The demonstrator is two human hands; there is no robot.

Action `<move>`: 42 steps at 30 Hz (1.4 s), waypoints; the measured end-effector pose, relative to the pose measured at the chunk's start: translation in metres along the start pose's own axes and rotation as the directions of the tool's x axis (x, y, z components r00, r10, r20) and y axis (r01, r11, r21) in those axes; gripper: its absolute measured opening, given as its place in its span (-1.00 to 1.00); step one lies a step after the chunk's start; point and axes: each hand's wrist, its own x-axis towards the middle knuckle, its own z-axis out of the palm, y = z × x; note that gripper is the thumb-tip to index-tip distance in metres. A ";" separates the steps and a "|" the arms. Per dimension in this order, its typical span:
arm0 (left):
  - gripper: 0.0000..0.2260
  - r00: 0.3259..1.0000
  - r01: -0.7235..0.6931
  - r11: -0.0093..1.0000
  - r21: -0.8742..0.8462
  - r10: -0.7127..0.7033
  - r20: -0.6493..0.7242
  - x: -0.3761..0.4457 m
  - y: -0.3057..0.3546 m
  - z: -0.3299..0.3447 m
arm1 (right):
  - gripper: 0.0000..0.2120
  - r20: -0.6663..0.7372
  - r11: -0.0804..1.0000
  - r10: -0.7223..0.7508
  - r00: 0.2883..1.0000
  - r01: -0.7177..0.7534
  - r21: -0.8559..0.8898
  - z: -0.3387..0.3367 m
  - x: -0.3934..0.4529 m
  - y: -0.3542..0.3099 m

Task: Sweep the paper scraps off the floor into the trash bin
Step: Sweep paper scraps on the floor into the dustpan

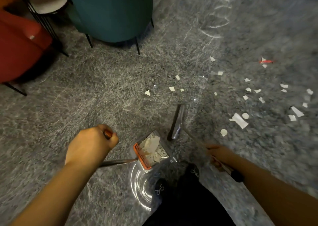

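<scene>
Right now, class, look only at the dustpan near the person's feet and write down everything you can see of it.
The dustpan is a shallow scoop that looks like clear or grey plastic, with an orange comb-like toothed strip along one edge. It sits low by the floor, just ahead of the person's dark shoes, its mouth facing the broom head. White paper scraps are piled inside it. A thin metal handle runs from it towards the left hand, whose fingers curl round the handle's orange-tipped end.
</scene>
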 end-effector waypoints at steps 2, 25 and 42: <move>-0.93 0.999 -0.033 0.999 0.009 0.033 0.000 0.012 0.019 0.001 | -0.74 -0.041 0.998 0.043 0.998 -0.041 0.049 -0.023 -0.002 0.004; -0.90 0.992 0.104 0.994 -0.039 -0.107 -0.068 0.168 0.066 -0.071 | -0.75 0.070 0.977 -0.168 0.983 0.157 0.143 -0.047 0.061 -0.209; -0.85 0.996 0.076 0.997 0.007 -0.076 -0.053 0.316 -0.004 -0.109 | -0.71 0.134 0.990 -0.062 0.989 0.044 0.137 0.089 0.173 -0.353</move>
